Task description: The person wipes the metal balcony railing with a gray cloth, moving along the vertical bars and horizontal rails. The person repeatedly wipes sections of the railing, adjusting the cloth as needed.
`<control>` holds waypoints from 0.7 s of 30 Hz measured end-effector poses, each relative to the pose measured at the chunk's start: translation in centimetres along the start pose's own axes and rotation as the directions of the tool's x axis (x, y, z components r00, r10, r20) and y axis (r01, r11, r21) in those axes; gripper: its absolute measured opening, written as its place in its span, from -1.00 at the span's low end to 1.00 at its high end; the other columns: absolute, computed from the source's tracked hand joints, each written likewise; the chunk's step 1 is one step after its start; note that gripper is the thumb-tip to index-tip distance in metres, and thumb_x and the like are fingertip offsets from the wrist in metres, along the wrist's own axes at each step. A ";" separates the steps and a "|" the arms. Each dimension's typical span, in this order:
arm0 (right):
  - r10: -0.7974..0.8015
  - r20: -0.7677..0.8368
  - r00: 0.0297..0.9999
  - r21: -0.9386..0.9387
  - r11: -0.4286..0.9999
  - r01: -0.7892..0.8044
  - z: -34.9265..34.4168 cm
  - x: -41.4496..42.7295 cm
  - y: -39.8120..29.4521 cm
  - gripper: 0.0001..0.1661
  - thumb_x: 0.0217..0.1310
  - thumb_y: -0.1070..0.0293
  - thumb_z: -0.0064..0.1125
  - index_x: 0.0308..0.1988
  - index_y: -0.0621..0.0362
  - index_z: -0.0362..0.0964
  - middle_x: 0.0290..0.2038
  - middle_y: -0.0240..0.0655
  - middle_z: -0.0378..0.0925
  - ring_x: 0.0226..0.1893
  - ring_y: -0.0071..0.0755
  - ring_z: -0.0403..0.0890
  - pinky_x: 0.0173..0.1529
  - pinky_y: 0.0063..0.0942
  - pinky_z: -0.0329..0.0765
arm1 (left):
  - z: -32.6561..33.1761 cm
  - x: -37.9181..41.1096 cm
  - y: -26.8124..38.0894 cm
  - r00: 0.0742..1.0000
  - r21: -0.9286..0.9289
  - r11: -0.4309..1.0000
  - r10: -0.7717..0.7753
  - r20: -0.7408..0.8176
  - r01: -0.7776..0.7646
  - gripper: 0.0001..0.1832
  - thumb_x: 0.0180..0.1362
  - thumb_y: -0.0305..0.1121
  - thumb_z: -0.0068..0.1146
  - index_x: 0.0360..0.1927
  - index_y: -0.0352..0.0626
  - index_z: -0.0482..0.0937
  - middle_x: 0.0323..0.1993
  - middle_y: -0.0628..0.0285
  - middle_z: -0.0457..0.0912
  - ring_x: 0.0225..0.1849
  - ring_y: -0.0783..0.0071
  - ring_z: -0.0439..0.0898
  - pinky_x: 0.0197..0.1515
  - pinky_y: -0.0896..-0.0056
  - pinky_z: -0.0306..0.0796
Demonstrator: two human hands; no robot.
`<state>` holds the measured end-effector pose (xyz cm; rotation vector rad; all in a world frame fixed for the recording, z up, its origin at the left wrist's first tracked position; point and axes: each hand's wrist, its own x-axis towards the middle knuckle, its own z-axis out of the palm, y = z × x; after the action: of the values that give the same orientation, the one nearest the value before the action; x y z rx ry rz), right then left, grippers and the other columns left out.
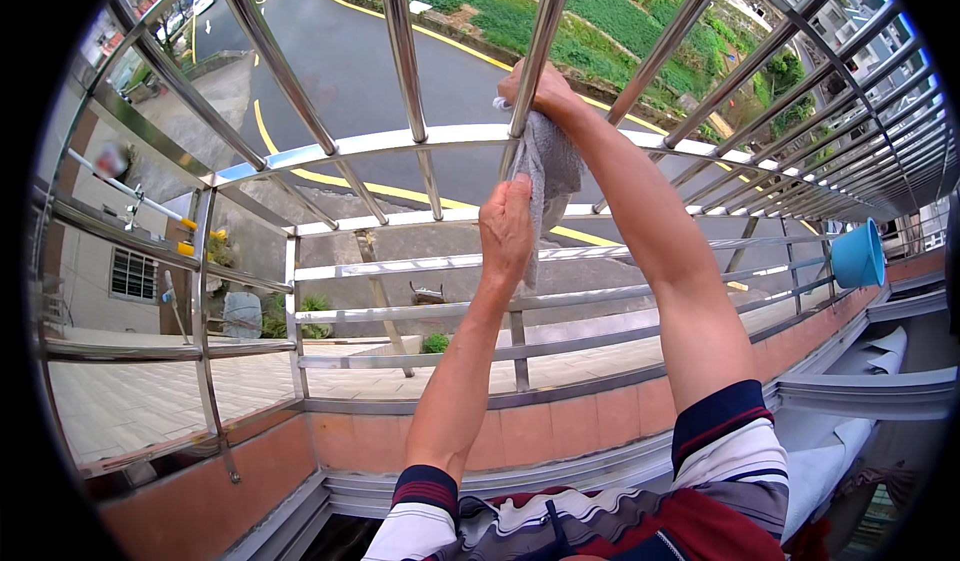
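Observation:
A grey terry cloth (pixel 555 156) hangs against one upright bar (pixel 546 28) of a stainless steel window cage. My right hand (pixel 541 89) reaches around that bar above the horizontal rail (pixel 367 143), fingers bent, with the cloth pressed to the metal. Lower down, my left hand (pixel 507 219) grips the cloth's near edge just below the rail, thumb up. Loose folds of the cloth hang between my two wrists. The far side of the right hand's fingers is partly hidden by the bar.
A blue bucket (pixel 857 255) hangs at the cage's right end. Flat lower rails (pixel 450 307) run above a tiled sill (pixel 585 418). Window tracks (pixel 862 396) lie close to my body. Beyond the bars are a road (pixel 330 58) and green plots (pixel 517 5), well below.

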<state>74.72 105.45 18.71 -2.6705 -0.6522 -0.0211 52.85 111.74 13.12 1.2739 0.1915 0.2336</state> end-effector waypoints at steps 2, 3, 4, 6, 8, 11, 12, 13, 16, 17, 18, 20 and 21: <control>0.154 -0.143 0.978 0.056 0.988 -0.147 -0.6 -1.6 -1.9 -0.63 -0.06 0.15 0.05 -0.42 0.26 0.57 -0.37 0.03 0.61 -0.27 0.16 0.61 -0.17 -0.12 0.55 | -0.4 1.0 0.1 1.000 0.040 0.999 0.003 0.019 -0.004 -0.56 0.39 -0.10 -0.07 -0.50 -0.25 0.41 -0.60 0.50 0.25 -0.48 0.70 0.19 -0.48 0.51 0.14; 0.186 -0.195 0.963 0.097 0.981 -0.170 -0.9 -2.3 -2.5 -0.62 -0.05 0.16 0.04 -0.39 0.25 0.59 -0.35 0.05 0.61 -0.26 0.16 0.62 -0.14 -0.12 0.55 | -0.7 0.9 0.0 0.997 0.060 0.996 0.071 0.039 -0.073 -0.57 0.38 -0.12 -0.07 -0.50 -0.25 0.41 -0.60 0.48 0.24 -0.49 0.67 0.19 -0.47 0.47 0.16; 0.220 -0.245 0.944 0.139 0.972 -0.191 -1.2 -2.9 -3.0 -0.61 -0.04 0.16 0.04 -0.37 0.24 0.60 -0.33 0.06 0.62 -0.24 0.15 0.63 -0.12 -0.12 0.56 | -1.3 0.6 -0.1 0.996 0.101 0.992 0.064 0.058 -0.070 -0.58 0.37 -0.13 -0.07 -0.50 -0.25 0.41 -0.60 0.47 0.25 -0.49 0.67 0.19 -0.47 0.46 0.17; 0.342 -0.264 0.902 0.071 0.940 -0.335 -1.8 -3.5 -2.5 -0.59 -0.01 0.13 0.06 -0.34 0.24 0.61 -0.31 0.05 0.63 -0.18 0.17 0.64 -0.10 -0.09 0.58 | -1.5 -0.6 -0.4 0.993 0.158 0.986 0.044 0.107 -0.060 -0.59 0.36 -0.14 -0.06 -0.51 -0.25 0.41 -0.60 0.46 0.26 -0.48 0.66 0.20 -0.47 0.45 0.17; 0.335 -0.224 0.915 -0.057 0.933 -0.355 -2.5 -5.4 -1.9 -0.57 0.01 0.09 0.07 -0.34 0.25 0.61 -0.31 0.04 0.64 -0.17 0.18 0.64 -0.09 -0.07 0.59 | -1.4 -2.0 -0.2 0.992 0.168 0.985 0.020 0.127 -0.041 -0.59 0.32 -0.15 -0.04 -0.54 -0.25 0.39 -0.62 0.43 0.25 -0.50 0.65 0.19 -0.49 0.45 0.16; 0.295 -0.208 0.932 -0.078 0.945 -0.317 -3.9 -11.3 -5.6 -0.58 0.13 0.16 -0.02 -0.36 0.29 0.61 -0.35 0.05 0.64 -0.23 0.13 0.67 -0.14 -0.12 0.61 | -3.1 -4.4 0.9 0.979 0.305 0.951 -0.098 0.177 0.040 -0.60 0.29 -0.18 -0.01 -0.59 -0.23 0.43 -0.64 0.47 0.25 -0.53 0.66 0.18 -0.52 0.46 0.11; 0.312 -0.210 0.927 -0.065 0.941 -0.332 -3.8 -12.4 -5.4 -0.60 0.17 0.22 -0.06 -0.36 0.29 0.62 -0.35 0.06 0.64 -0.24 0.11 0.68 -0.14 -0.16 0.62 | -3.9 -5.1 0.8 0.961 0.247 0.959 -0.192 0.201 0.140 -0.64 0.28 -0.19 0.02 -0.56 -0.22 0.46 -0.62 0.47 0.29 -0.53 0.68 0.22 -0.51 0.48 0.15; 0.316 -0.223 0.922 -0.005 0.946 -0.325 -3.1 -13.7 -3.6 -0.58 0.16 0.20 -0.05 -0.41 0.32 0.60 -0.45 0.02 0.61 -0.35 0.02 0.67 -0.21 -0.20 0.59 | -4.9 -5.5 0.6 0.932 0.190 0.952 -0.282 0.229 0.241 -0.67 0.27 -0.21 0.05 -0.52 -0.21 0.49 -0.61 0.48 0.34 -0.53 0.70 0.26 -0.51 0.50 0.18; 0.459 -0.118 0.880 0.429 0.823 -0.372 -3.3 -18.5 0.2 -0.54 0.15 0.13 0.00 -0.52 0.35 0.51 -0.61 -0.19 0.49 -0.53 -0.31 0.52 -0.37 -0.33 0.46 | -6.9 -5.3 5.5 0.826 -0.126 0.844 -0.462 0.323 0.522 -0.81 0.22 -0.28 0.18 -0.32 -0.21 0.58 -0.52 0.46 0.51 -0.49 0.74 0.43 -0.45 0.58 0.36; 0.509 -0.046 0.860 0.588 0.709 -0.388 -3.4 -19.9 0.4 -0.52 0.16 0.11 0.01 -0.55 0.35 0.48 -0.63 -0.27 0.45 -0.57 -0.42 0.45 -0.41 -0.37 0.41 | -7.0 -4.3 7.3 0.851 -0.174 0.857 -0.418 0.316 0.486 -0.80 0.22 -0.29 0.20 -0.27 -0.24 0.56 -0.48 0.42 0.55 -0.47 0.72 0.47 -0.42 0.59 0.41; 0.516 0.001 0.857 0.677 0.630 -0.380 -3.0 -21.1 0.6 -0.51 0.16 0.09 0.04 -0.56 0.34 0.46 -0.63 -0.34 0.41 -0.56 -0.48 0.38 -0.42 -0.41 0.36 | -6.8 -2.7 8.3 0.872 -0.220 0.865 -0.376 0.313 0.451 -0.77 0.21 -0.31 0.22 -0.21 -0.27 0.55 -0.44 0.39 0.59 -0.46 0.70 0.51 -0.39 0.60 0.45; 0.473 0.091 0.876 0.831 0.449 -0.329 -1.8 -21.8 -0.2 -0.49 0.16 0.04 0.08 -0.58 0.31 0.41 -0.63 -0.47 0.33 -0.54 -0.58 0.24 -0.44 -0.49 0.27 | -6.9 1.3 9.7 0.956 -0.166 0.959 -0.188 0.227 0.228 -0.77 0.21 -0.29 0.21 -0.27 -0.28 0.56 -0.41 0.38 0.61 -0.44 0.64 0.54 -0.41 0.54 0.44; 0.479 0.164 0.862 0.868 0.346 -0.357 -1.2 -22.1 -0.8 -0.50 0.18 0.05 0.07 -0.55 0.31 0.43 -0.58 -0.55 0.36 -0.52 -0.61 0.28 -0.41 -0.53 0.28 | -6.1 3.4 9.9 0.991 0.078 0.996 -0.044 0.126 0.035 -0.77 0.19 -0.28 0.20 -0.29 -0.29 0.55 -0.41 0.31 0.62 -0.44 0.58 0.56 -0.41 0.48 0.45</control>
<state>54.76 95.95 17.84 -1.6696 0.1372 0.2391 53.85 121.00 20.82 1.3543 0.1162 0.1109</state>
